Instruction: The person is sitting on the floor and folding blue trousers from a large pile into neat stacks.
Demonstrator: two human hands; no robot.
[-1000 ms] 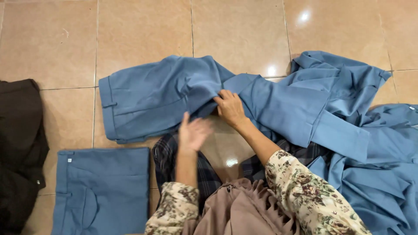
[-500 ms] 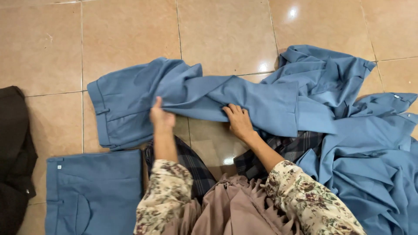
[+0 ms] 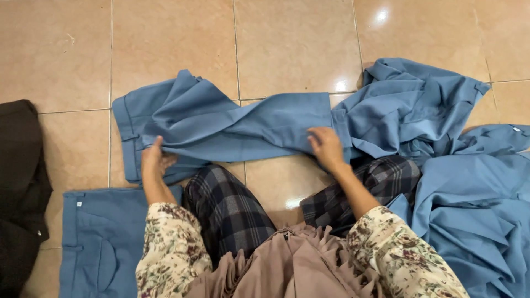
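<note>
A pair of blue trousers (image 3: 232, 124) lies stretched sideways on the tiled floor in front of me, waistband at the left. My left hand (image 3: 153, 161) grips the cloth near the waistband. My right hand (image 3: 327, 148) presses flat on the leg end of the same trousers, fingers spread. My crossed legs in dark plaid trousers (image 3: 232, 204) sit just below the garment.
A folded blue pair of trousers (image 3: 99, 243) lies at the lower left. A black garment (image 3: 19, 187) is at the left edge. A loose heap of blue clothes (image 3: 458, 165) fills the right side. Beige floor tiles (image 3: 165, 44) stretch beyond.
Both hands have moved apart along the blue trousers, the left toward the waistband and the right toward the leg end. The trouser leg now lies pulled out straighter across the floor.
</note>
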